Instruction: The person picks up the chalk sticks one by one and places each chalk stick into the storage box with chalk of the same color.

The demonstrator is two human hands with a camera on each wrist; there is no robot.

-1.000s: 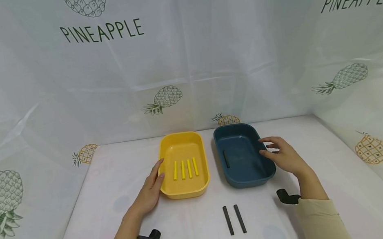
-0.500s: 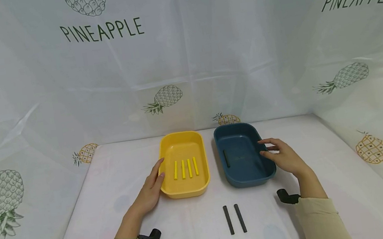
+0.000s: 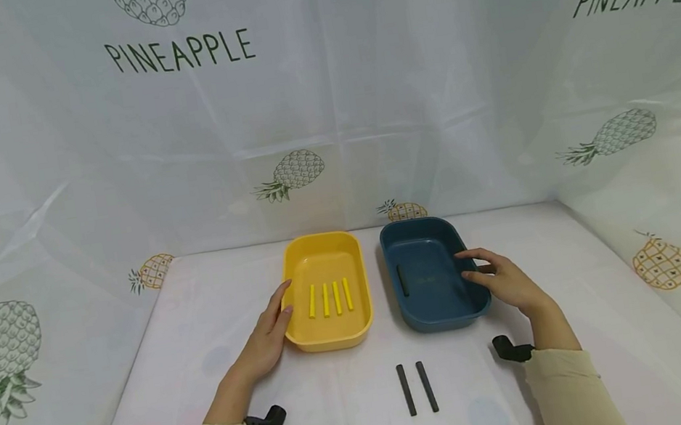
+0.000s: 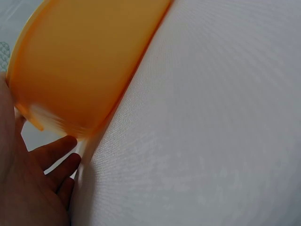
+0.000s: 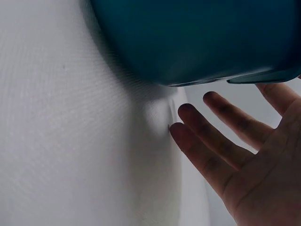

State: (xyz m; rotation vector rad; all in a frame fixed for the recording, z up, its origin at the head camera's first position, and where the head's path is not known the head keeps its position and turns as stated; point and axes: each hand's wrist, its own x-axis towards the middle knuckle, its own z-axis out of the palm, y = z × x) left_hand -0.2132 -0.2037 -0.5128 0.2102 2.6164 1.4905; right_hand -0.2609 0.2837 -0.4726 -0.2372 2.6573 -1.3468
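Note:
My left hand (image 3: 264,335) holds the left rim of a yellow tray (image 3: 333,337), thumb over the edge. Several short yellow sticks (image 3: 325,301) lie side by side in that tray. Fingers (image 4: 56,151) of this hand hang just outside the tray wall in the left wrist view. My right hand (image 3: 509,283) is at the right rim of a dark blue tray (image 3: 439,322), thumb and index finger reaching over the edge. Its other fingers (image 5: 207,150) stretch out, spread, below the tray's side. One black stick (image 3: 403,280) lies inside the blue tray.
Two dark sticks (image 3: 406,390) lie side by side on the white cloth in front of the trays. A white curtain (image 3: 323,97) with printed pineapples hangs behind and on both sides. A black wrist camera (image 3: 513,348) sits on each wrist.
My right index finger has shifted slightly further over the blue tray's rim. Left hand, trays and sticks have stayed where they were.

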